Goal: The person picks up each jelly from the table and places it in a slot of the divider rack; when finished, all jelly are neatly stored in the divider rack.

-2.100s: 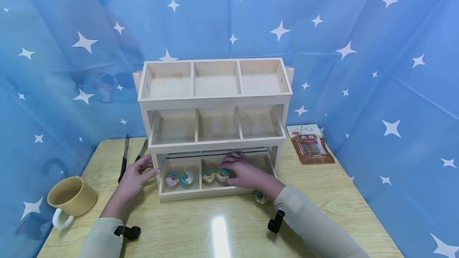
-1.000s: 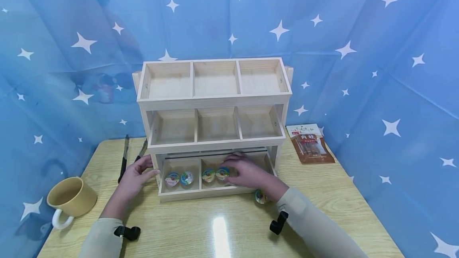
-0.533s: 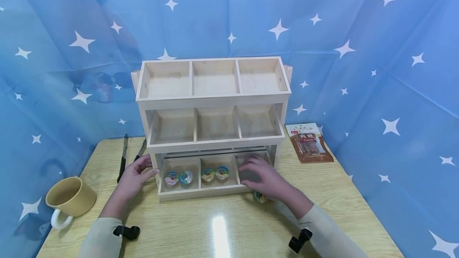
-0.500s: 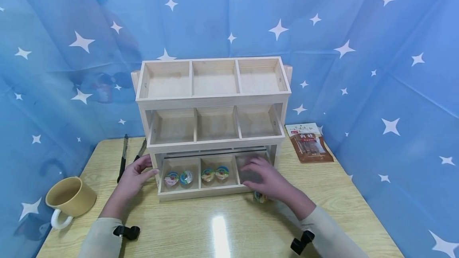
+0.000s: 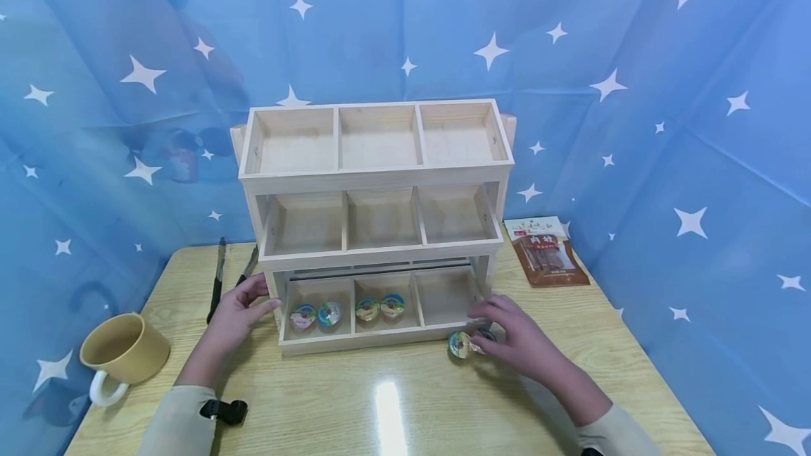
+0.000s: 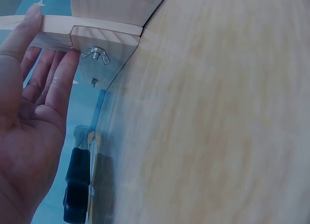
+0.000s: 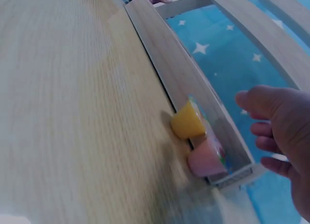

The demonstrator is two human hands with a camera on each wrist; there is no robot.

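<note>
A three-tier wooden rack (image 5: 378, 180) stands on the table, each tier split into three compartments. My left hand (image 5: 237, 312) grips its lower left side, thumb at the front and fingers behind, as the left wrist view shows. In the bottom tier, two jelly cups (image 5: 316, 316) sit in the left compartment and two more jelly cups (image 5: 380, 307) in the middle one. On the table before the right compartment stand a yellow jelly cup (image 7: 188, 121) and a pink jelly cup (image 7: 208, 157). My right hand (image 5: 522, 343) hovers beside these with fingers relaxed, holding nothing.
A yellow mug (image 5: 125, 347) with a white handle stands at the left. Black-handled tongs (image 5: 217, 290) lie behind my left hand. At the right back lies a brown snack packet (image 5: 548, 255). A starry blue curtain (image 5: 374, 27) encloses the table.
My right hand has let go of a jelly cup in the middle compartment. It has moved right and forward, out of the tier, to the cups on the table. The left hand stays put.
</note>
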